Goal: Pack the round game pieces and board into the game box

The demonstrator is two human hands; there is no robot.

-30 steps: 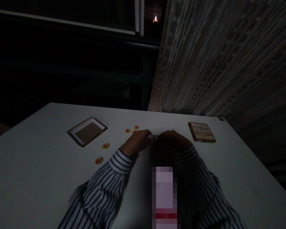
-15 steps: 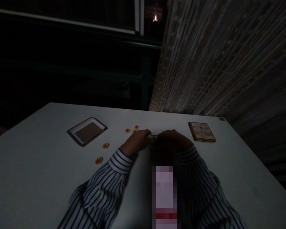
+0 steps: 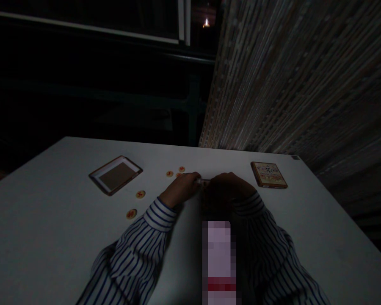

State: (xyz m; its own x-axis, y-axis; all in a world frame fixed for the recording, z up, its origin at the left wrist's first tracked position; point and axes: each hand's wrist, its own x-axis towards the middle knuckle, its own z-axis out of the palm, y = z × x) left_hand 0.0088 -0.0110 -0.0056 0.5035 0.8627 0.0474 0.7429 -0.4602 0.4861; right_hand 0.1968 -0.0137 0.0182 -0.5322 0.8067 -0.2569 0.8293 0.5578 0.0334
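My left hand is closed, fingers curled, just above the white table. Opposite it, my right hand is in deep shadow with its fingers bent inward. Between the fingertips a small pale, shiny edge shows; both hands seem to hold it, but its kind is too dark to tell. Close by the left hand lie round Chinese chess pieces with red marks: one piece behind it, another piece beside that, and a third partly hidden. Nearer my left sleeve are a piece and a larger-looking piece.
An open shallow box part with a brown inside lies at the left. At the right sits a flat printed box. A string curtain hangs at the table's far edge. A pixelated patch covers the area below my hands.
My hands stay almost in place, still together. The pieces and boxes shift only very slightly in view, as if the camera moved a little.
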